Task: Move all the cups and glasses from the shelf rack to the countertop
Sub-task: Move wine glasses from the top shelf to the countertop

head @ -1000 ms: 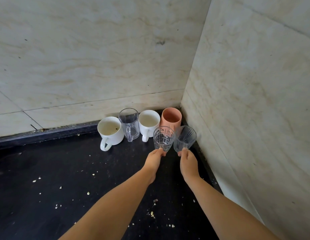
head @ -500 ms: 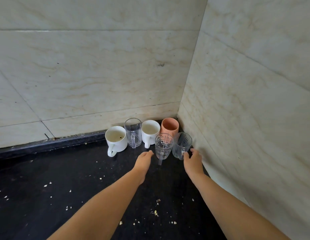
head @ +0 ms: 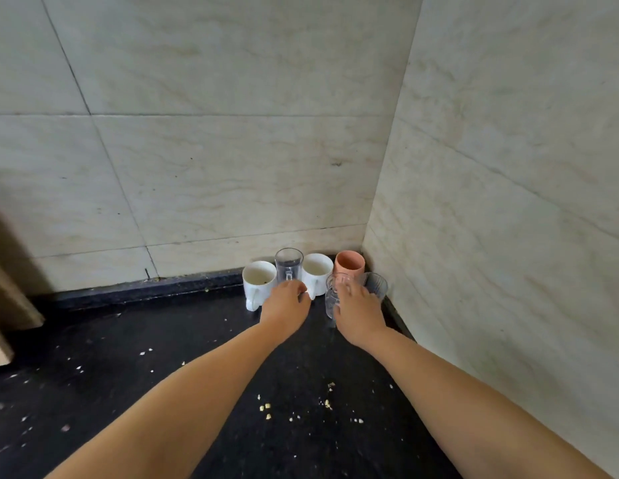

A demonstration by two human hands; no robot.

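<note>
Both hands are moving in over the glassware since half a second ago: the left hand (head: 286,304), then hanging short of the row, is now reaching up to the clear handled glass mug (head: 288,267), and the right hand (head: 357,311), then at the side of the rightmost glass, is now lying across the two front glasses.

Beneath both grips, the black counter (head: 163,375) is running back to the marble-tiled wall (head: 204,167) and is carrying everything; no shelf rack is showing here. Left of the left grip a white mug (head: 259,279) is standing upright; just beyond its fingertips is the glass mug, and between the two grips a second white mug (head: 316,271). Beyond the right grip, in the corner, a peach cup (head: 349,263) is standing. Under the right palm a patterned glass (head: 332,299) is showing, with a ribbed glass (head: 377,286) just to its right, close against the wall.

The left grip is curling narrow around the glass mug's handle area, though whether it is gripping I cannot tell. The right grip is spreading loosely over the rims; whether it is holding either glass is hidden.

All six pieces are looking light, stiff, smooth and breakable, and they are crowding together, so knocks are likely. The mugs are best taken by their handles, the tumblers around the body below the rim.

Small pale crumbs (head: 266,407) are lying nearer than both grips.
</note>
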